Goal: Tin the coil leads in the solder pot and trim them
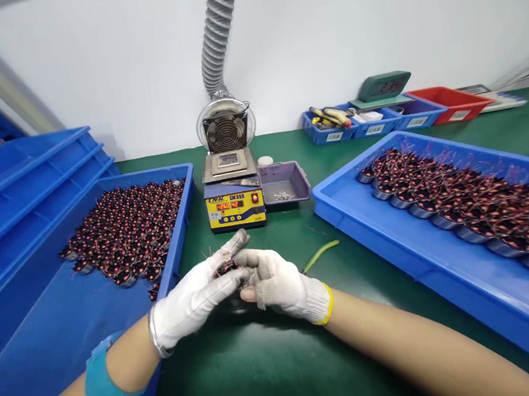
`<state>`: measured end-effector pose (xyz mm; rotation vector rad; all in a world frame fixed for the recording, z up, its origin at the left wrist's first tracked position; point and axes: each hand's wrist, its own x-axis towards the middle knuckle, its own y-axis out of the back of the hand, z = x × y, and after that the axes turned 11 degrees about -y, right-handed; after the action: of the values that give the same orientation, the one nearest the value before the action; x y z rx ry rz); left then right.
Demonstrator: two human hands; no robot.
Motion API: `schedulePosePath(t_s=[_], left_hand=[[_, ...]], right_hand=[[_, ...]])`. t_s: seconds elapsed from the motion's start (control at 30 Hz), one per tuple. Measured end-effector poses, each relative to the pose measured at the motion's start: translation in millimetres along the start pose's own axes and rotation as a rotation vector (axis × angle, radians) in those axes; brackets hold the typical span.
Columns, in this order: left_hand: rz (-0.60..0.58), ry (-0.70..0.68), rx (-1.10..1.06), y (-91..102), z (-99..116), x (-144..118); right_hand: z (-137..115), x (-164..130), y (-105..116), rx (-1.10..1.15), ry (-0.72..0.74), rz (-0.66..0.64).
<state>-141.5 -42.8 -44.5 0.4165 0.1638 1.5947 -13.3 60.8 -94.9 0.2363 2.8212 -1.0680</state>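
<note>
Green surface (pixel 278 378), solder pot (pixel 235 203) beyond my grip.
Left hand (pixel 194 298) and right hand (pixel 280 283) closed together on one wound coil (pixel 228 269); step: lead dressing, likely; next needs steady fingers.

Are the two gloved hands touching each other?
Touching. The head view shows the left hand laid against the right hand, fingers overlapping with no gap, pinching a small wire coil between them above the green table.

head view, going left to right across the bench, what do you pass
left blue tray of coils → left hand → right hand → green stick → right blue tray of coils
</note>
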Motion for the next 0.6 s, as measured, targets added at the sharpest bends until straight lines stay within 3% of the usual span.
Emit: schedulePosePath(t_s=[0.13,0.27,0.5,0.6], left_hand=[[-0.041,-0.049,-0.021,3.0,1.0,-1.9],[-0.032,0.021,-0.002,-0.2,4.6,0.0],[0.037,-0.007,-0.019,-3.9,9.6,0.8],[0.159,0.021,-0.139,2.1,11.0,1.9]], right_hand=[[0.0,-1.9,1.7,0.012,-0.037,-0.007],[-1.6,-2.6,0.8,-0.052,-0.057,0.000],[-2.3,-1.5,-6.9,-0.088,-0.105,0.066],[-5.4,-4.6,-10.4,-0.128,-0.146,0.045]])
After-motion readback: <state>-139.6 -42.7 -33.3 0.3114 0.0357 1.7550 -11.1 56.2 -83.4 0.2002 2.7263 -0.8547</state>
